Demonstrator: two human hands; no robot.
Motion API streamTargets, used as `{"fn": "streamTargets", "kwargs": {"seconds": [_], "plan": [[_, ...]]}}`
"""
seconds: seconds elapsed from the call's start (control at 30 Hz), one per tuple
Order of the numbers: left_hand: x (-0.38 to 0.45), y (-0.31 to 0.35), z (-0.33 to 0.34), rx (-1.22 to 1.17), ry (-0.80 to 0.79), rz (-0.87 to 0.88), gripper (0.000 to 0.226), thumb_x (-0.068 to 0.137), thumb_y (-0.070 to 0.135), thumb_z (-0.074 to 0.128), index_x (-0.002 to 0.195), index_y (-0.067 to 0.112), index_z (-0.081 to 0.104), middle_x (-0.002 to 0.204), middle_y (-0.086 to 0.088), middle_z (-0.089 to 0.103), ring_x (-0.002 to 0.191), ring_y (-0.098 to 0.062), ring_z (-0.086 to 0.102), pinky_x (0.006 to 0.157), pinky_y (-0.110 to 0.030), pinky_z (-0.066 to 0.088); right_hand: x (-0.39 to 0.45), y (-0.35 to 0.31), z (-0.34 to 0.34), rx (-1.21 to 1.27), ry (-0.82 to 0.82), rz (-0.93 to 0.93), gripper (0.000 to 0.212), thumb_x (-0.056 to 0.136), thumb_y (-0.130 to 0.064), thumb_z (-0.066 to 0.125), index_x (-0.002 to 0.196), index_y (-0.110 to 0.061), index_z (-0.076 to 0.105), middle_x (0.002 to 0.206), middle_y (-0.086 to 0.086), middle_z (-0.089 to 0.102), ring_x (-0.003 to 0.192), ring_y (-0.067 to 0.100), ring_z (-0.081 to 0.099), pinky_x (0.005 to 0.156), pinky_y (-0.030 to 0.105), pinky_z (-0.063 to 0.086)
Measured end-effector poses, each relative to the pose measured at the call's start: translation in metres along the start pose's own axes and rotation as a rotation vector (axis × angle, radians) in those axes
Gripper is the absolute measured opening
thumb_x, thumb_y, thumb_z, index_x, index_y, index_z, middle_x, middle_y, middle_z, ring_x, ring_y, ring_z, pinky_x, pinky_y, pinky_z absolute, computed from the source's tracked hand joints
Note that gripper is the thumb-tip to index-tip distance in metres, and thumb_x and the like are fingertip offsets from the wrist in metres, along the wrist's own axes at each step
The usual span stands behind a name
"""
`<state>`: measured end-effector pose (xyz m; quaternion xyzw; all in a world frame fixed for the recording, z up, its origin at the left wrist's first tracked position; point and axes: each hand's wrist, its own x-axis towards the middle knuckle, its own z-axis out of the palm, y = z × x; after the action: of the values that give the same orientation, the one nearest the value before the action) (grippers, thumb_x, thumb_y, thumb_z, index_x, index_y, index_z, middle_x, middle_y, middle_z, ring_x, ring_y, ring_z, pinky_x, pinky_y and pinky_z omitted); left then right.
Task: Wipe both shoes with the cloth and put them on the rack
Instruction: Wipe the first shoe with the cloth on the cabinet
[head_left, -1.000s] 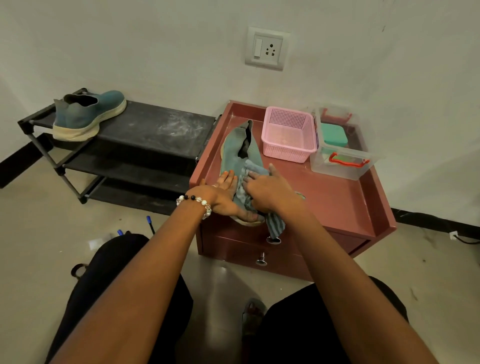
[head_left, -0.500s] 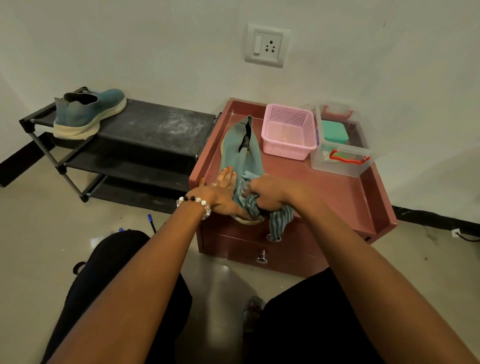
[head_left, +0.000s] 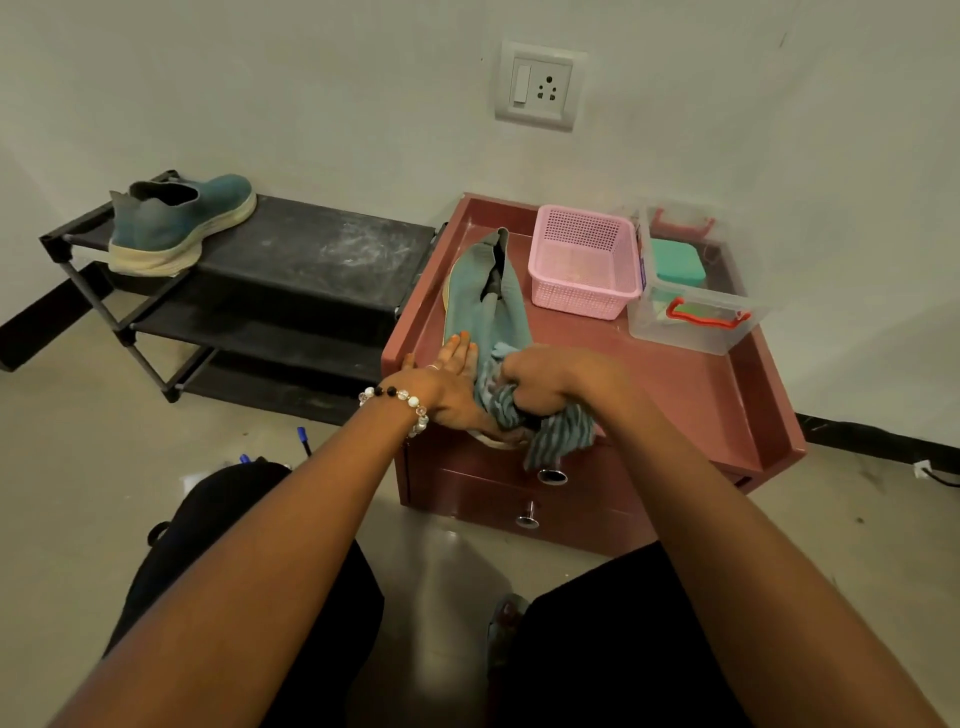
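A teal shoe (head_left: 480, 304) lies lengthwise on the red cabinet top (head_left: 675, 384), its toe toward me. My left hand (head_left: 449, 387) presses flat against the shoe's left side, fingers straight. My right hand (head_left: 548, 382) grips a bunched striped grey-blue cloth (head_left: 558, 434) over the shoe's toe; the cloth's end hangs over the cabinet's front edge. The toe is hidden by hands and cloth. A second teal shoe (head_left: 176, 226) with a cream sole stands on the top shelf of the black rack (head_left: 311, 260), at its left end.
A pink basket (head_left: 584, 260) and a clear plastic box (head_left: 693, 291) with red handles stand at the back of the cabinet. Two drawer knobs (head_left: 540, 493) face me. Blue pens (head_left: 304, 439) lie on the floor. My knees are below.
My right hand has drawn the cloth toward me along the shoe, from mid-shoe to the toe, and bunched it in a fist. The left hand has stayed against the shoe's side.
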<state>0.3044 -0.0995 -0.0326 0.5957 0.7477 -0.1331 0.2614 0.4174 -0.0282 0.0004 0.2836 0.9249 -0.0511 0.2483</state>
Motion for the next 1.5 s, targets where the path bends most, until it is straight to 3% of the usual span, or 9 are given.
{"fn": "streamTargets", "kwargs": {"seconds": [0.2,0.37,0.5,0.6,0.7,0.87,1.13,1.27,1.5], "plan": [[-0.012,0.010,-0.006,-0.022,0.003,0.004,0.125,0.076,0.075,0.051,0.146,0.006,-0.026,0.153,-0.005,-0.033,0.142,-0.018,-0.029,0.115,-0.043,-0.011,0.024,-0.007,0.008,-0.238,0.171,0.125,0.046,0.093,-0.025,0.043,0.139,-0.017,0.043,0.154,0.002,0.030,0.146,0.016,0.016,0.108,0.063,-0.015],[-0.016,0.013,-0.009,-0.028,0.034,0.008,0.121,0.080,0.070,0.053,0.146,0.003,-0.023,0.154,-0.009,-0.030,0.143,-0.020,-0.026,0.114,-0.035,-0.011,0.044,-0.004,0.010,-0.296,0.235,0.133,0.060,0.097,-0.025,0.038,0.150,-0.007,0.017,0.159,0.012,0.011,0.148,0.023,0.004,0.116,0.055,-0.006],[-0.010,0.007,-0.005,-0.039,-0.004,0.028,0.126,0.077,0.075,0.051,0.145,0.004,-0.027,0.152,-0.007,-0.035,0.140,-0.020,-0.031,0.114,-0.040,-0.012,0.022,-0.001,-0.001,-0.108,0.027,0.029,0.048,0.089,-0.008,0.045,0.137,-0.005,0.044,0.148,0.015,0.035,0.141,0.029,0.023,0.116,0.052,0.009],[-0.006,0.005,-0.003,-0.062,0.010,0.037,0.119,0.082,0.067,0.053,0.145,0.005,-0.028,0.152,-0.007,-0.036,0.140,-0.020,-0.031,0.115,-0.040,-0.011,0.006,-0.007,0.005,-0.118,-0.059,-0.013,0.053,0.089,-0.012,0.049,0.141,-0.009,0.039,0.155,0.011,0.022,0.146,0.025,0.006,0.116,0.054,0.002],[-0.008,0.005,-0.003,-0.061,0.008,0.036,0.126,0.077,0.073,0.053,0.145,0.004,-0.027,0.151,-0.007,-0.036,0.140,-0.020,-0.032,0.115,-0.040,-0.011,0.018,-0.004,0.009,-0.163,0.028,0.040,0.056,0.091,-0.018,0.047,0.145,-0.012,0.033,0.159,0.005,0.015,0.148,0.018,-0.002,0.110,0.062,-0.013],[-0.011,0.012,-0.004,-0.038,0.071,0.030,0.121,0.080,0.068,0.054,0.146,0.001,-0.022,0.154,-0.010,-0.030,0.142,-0.022,-0.027,0.114,-0.032,-0.013,0.046,0.001,0.008,-0.276,0.222,0.094,0.063,0.095,-0.028,0.042,0.149,-0.006,0.018,0.159,0.012,0.011,0.148,0.022,0.004,0.116,0.056,-0.005],[0.000,0.001,-0.003,-0.053,-0.001,0.044,0.128,0.074,0.075,0.052,0.145,0.006,-0.028,0.150,-0.006,-0.038,0.139,-0.020,-0.034,0.114,-0.041,-0.012,0.007,-0.014,-0.006,-0.158,-0.121,-0.003,0.049,0.093,-0.014,0.049,0.141,-0.006,0.037,0.152,0.011,0.028,0.142,0.025,0.019,0.115,0.045,0.012],[0.001,0.003,-0.003,-0.054,0.006,0.033,0.131,0.071,0.078,0.053,0.144,0.004,-0.027,0.151,-0.008,-0.036,0.139,-0.021,-0.033,0.115,-0.037,-0.012,0.020,-0.008,0.005,-0.210,0.019,0.070,0.058,0.091,-0.020,0.050,0.145,-0.010,0.031,0.159,0.009,0.014,0.148,0.021,-0.002,0.112,0.058,-0.013],[0.002,0.003,-0.002,-0.095,0.065,0.034,0.129,0.072,0.074,0.058,0.148,0.003,-0.019,0.155,-0.010,-0.028,0.143,-0.023,-0.025,0.116,-0.035,-0.010,0.051,-0.004,0.006,-0.334,0.213,0.139,0.066,0.096,-0.032,0.040,0.149,-0.003,0.014,0.158,0.017,0.009,0.148,0.026,0.001,0.117,0.050,-0.008]]}}
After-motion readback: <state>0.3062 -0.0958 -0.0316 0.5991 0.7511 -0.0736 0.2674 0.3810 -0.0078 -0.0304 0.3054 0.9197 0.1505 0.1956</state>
